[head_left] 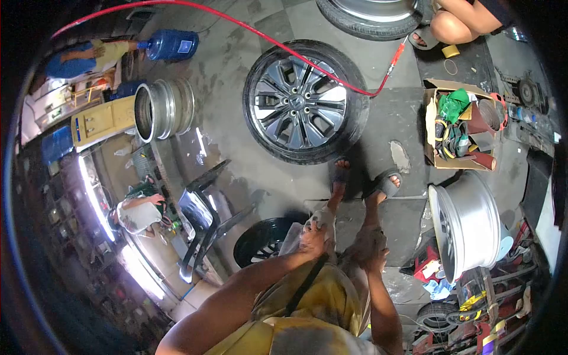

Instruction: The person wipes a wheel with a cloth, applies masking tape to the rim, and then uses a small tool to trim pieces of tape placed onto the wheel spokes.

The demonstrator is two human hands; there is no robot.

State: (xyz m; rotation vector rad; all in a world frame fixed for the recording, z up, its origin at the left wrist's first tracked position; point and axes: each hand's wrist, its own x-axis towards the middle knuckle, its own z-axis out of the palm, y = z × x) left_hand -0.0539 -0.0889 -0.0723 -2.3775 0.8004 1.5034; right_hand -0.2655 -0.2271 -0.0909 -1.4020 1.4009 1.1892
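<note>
a pale cloth (319, 220) is gripped by the left hand (312, 238) at knee height; the right hand (368, 251) is closed on the shorts beside it. the wheel (305, 100) lies flat ahead, past the feet, nearer the left hand.

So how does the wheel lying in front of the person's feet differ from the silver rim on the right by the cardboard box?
The wheel has a black tyre fitted; the silver rim is bare metal with no tyre. The wheel lies flat on the floor, spoked face up, while the silver rim stands on its edge. The wheel's spokes look dark grey; the silver rim is bright and plain. Both are round car wheels resting on the workshop floor.
</note>
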